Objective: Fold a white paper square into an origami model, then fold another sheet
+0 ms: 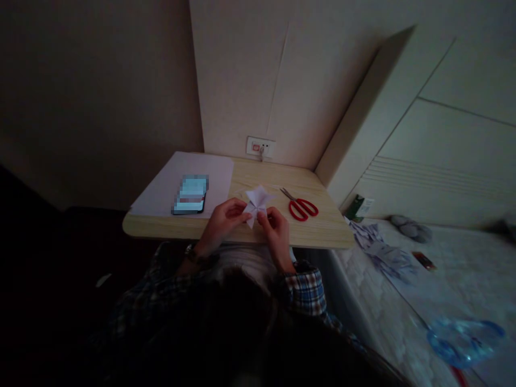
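Observation:
A folded white paper shape [258, 200] with several pointed flaps lies on a small light-wood table [322, 228], near its front edge. My left hand [223, 219] pinches the paper's lower left flap, fingers curled. My right hand [277, 228] grips its lower right part, fingers closed on it. Both wrists come from plaid sleeves. Red-handled scissors [301, 207] lie shut on the table just right of my right hand.
A phone [190, 194] rests on a white paper sheet [161, 188] at the table's left. A wall socket [260, 146] sits behind. On the bed to the right lie paper scraps [382, 250], a grey object [411, 228] and a blue plastic item [463, 338].

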`<state>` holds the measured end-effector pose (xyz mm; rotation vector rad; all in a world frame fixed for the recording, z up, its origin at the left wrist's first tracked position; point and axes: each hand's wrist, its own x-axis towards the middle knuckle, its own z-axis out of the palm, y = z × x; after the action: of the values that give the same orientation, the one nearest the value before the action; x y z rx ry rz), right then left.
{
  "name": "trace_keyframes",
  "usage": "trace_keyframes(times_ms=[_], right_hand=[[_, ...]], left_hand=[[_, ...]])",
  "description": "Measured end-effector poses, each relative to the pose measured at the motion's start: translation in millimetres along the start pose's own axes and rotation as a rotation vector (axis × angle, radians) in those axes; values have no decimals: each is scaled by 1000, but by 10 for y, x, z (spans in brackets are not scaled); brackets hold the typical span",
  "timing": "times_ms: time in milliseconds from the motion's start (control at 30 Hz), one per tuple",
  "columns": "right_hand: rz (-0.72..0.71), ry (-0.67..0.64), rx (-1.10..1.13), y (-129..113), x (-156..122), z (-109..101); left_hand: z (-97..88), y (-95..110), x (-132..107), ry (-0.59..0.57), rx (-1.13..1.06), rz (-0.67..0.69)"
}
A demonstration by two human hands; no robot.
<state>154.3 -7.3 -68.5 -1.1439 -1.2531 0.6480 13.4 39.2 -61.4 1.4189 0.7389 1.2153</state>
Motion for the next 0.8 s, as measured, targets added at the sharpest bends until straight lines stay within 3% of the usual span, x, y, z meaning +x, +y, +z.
trace_keyframes(times_ms=[333,467,633,800], right_hand=[[97,18,68,61,76,9],[100,77,112,66,64,4],[91,119,147,98,63,14],[99,119,142,83,75,40]], left_hand=[[-1,-70,32,-15,80,91],[47,-62,-18,22,141,213],[100,-63,-79,2,433,449],[99,-60,-81,53,533,515]])
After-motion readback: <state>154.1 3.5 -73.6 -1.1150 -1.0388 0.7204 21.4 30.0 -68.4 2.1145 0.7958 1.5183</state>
